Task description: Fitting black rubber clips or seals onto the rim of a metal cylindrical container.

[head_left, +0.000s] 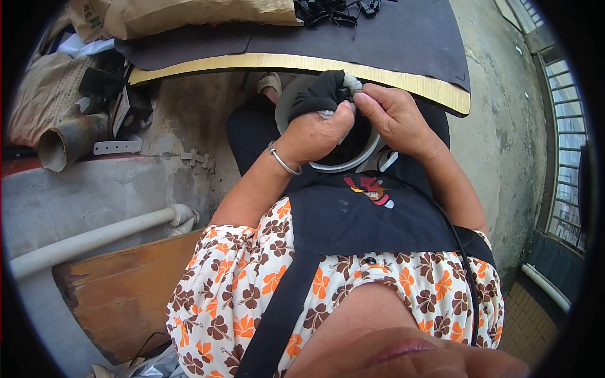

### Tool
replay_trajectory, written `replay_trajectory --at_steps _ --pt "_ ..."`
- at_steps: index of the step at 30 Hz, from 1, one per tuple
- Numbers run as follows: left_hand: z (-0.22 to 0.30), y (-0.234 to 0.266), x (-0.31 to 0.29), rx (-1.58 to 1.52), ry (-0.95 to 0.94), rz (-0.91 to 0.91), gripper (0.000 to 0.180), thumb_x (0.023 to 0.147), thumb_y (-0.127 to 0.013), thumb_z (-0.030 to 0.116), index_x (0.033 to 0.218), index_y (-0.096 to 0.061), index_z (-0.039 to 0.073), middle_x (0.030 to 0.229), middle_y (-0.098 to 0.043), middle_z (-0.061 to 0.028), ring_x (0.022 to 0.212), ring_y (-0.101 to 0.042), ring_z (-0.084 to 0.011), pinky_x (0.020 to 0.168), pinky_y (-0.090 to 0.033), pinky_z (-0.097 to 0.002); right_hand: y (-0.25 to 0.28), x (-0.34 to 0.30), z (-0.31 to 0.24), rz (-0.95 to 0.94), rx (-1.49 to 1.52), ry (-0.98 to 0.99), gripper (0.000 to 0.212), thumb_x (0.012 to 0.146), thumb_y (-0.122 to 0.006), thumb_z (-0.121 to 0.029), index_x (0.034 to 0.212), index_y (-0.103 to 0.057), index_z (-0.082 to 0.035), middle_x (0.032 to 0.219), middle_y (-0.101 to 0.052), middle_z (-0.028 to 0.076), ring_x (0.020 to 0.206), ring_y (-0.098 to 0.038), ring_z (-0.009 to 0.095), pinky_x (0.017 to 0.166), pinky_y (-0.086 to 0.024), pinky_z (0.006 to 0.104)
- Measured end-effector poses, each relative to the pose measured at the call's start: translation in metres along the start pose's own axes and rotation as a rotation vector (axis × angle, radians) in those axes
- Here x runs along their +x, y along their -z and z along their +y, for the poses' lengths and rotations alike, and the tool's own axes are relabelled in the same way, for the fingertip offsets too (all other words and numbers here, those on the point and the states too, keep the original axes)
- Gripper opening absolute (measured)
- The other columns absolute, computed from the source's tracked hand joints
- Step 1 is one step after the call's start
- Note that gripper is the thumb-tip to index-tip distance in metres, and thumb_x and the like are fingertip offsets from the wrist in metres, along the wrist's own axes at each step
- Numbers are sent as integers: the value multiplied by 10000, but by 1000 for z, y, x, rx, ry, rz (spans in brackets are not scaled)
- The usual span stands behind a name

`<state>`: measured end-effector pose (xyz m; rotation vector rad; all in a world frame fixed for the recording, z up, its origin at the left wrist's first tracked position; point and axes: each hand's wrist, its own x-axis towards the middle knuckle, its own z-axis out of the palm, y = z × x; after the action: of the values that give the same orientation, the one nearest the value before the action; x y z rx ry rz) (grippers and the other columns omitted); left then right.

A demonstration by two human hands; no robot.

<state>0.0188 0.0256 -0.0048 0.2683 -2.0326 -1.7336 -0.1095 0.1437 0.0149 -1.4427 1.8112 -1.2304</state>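
Note:
A bunched piece of black cloth with pale grey knitted parts (315, 94), perhaps a work glove, is gathered between my two hands. My left hand (320, 133) is closed round its lower side, thumb pressed against the fingers. My right hand (396, 118) pinches the pale end with thumb and forefinger. Both hands are over a round white bucket (343, 167) between my knees, just short of the table edge. Dark contents show inside the bucket, too shadowed to make out.
A table with a dark cover (391, 47) and yellow edge lies ahead. On it are a brown paper bag (195, 12) and several black plastic pieces (340, 11). Left are a rusty pipe fitting (66, 140), a white pipe (94, 239) and a wooden board (126, 283). A black cable (450, 223) crosses my apron.

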Motion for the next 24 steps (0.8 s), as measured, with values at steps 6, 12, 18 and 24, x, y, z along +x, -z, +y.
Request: replay_trajectory --at_steps 6,12,18,24 --pt "-2 1 2 446 -261 24 214 811 -490 34 1014 -535 -15 900 -577 -72 785 -545 -148 709 -448 -255 -20 5 11 43 17 -47 256 936 -486 -204 803 -556 3 608 -475 31 601 -407 89 564 -397 266" --pt "-14 -2 -2 621 -199 -85 206 800 -496 59 996 -545 20 857 -564 -110 761 -559 -243 722 -452 -302 2 1 34 -139 4 -23 275 937 -484 -218 786 -551 1 624 -468 25 628 -410 87 578 -390 265" --pt "-75 8 -12 937 7 -328 450 734 -620 160 1177 -547 131 1044 -561 -226 888 -576 -373 810 -464 -424 31 34 57 426 -455 3 251 838 -576 -237 893 -569 7 732 -603 190 699 -592 355 647 -468 394" --pt "-61 2 -11 914 -90 -260 437 743 -627 192 1163 -549 102 1097 -560 -204 979 -560 -345 883 -435 -392 60 32 70 497 -520 -93 227 821 -602 -221 908 -574 -13 704 -595 166 653 -592 302 633 -469 379"
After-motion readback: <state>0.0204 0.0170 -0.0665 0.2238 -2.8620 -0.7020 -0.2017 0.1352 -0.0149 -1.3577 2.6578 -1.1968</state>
